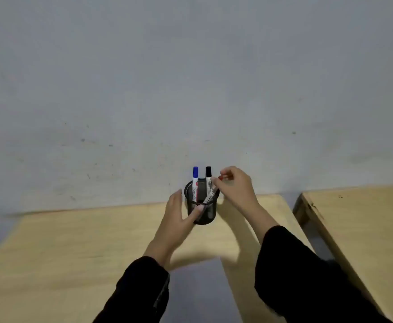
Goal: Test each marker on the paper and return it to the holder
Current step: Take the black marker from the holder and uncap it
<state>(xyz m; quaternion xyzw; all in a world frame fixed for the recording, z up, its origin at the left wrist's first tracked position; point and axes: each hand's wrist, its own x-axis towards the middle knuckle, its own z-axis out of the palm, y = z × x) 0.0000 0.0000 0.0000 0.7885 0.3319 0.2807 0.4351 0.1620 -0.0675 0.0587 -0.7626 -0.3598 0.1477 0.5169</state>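
Note:
A black mesh holder (204, 214) stands near the far edge of the wooden table (74, 241). In it a blue-capped marker (195, 180) and a black-capped marker (208, 173) stand upright. A third marker with a red cap (210, 194) leans to the right inside the holder. My right hand (235, 185) pinches its red top end. My left hand (179, 217) wraps the holder's left side, thumb across the front. A white sheet of paper (202, 287) lies on the table between my forearms.
A grey wall (190, 78) rises right behind the table. A second wooden table (365, 224) stands to the right, with a dark gap between the two. Black sleeves cover both forearms.

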